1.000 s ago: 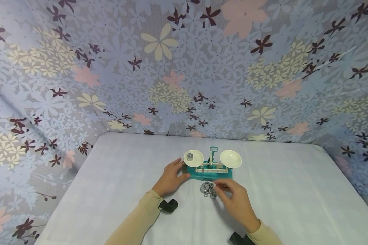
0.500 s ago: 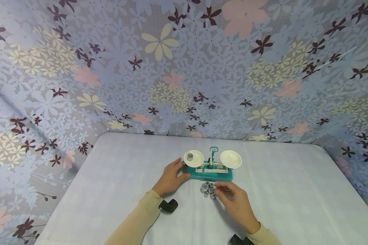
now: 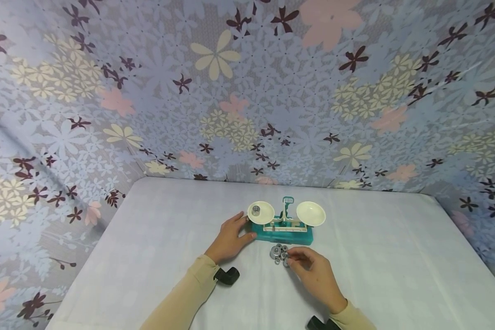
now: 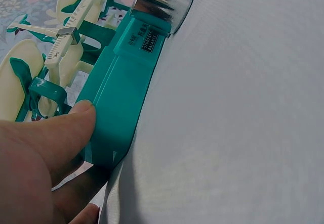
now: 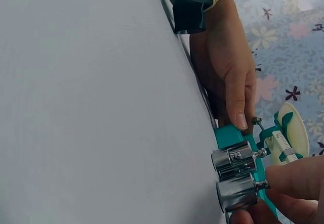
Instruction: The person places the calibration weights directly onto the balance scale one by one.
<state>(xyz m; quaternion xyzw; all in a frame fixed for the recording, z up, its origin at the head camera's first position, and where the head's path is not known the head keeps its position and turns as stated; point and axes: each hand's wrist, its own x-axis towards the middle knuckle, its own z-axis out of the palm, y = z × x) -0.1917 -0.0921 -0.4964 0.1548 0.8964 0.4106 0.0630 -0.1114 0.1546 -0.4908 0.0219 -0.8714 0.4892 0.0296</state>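
Left hand (image 3: 227,240) grips the left end of the balance (image 4: 116,97), thumb on the base. A single weight (image 3: 255,210) stands in the left pan (image 3: 267,216). In front of the base, a weight cluster (image 3: 275,252) rests on the table (image 3: 148,256); at its right edge, the right hand (image 3: 315,272) pinches an outer weight (image 5: 237,193) by its knob. Current step, as judged: weight selection. Next move calls for a vertical lift clear of adjacent weights.

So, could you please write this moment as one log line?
left hand: grips green plastic balance base; right hand: at shiny cylindrical metal weight, grip unclear; round cream left pan: another metal weight
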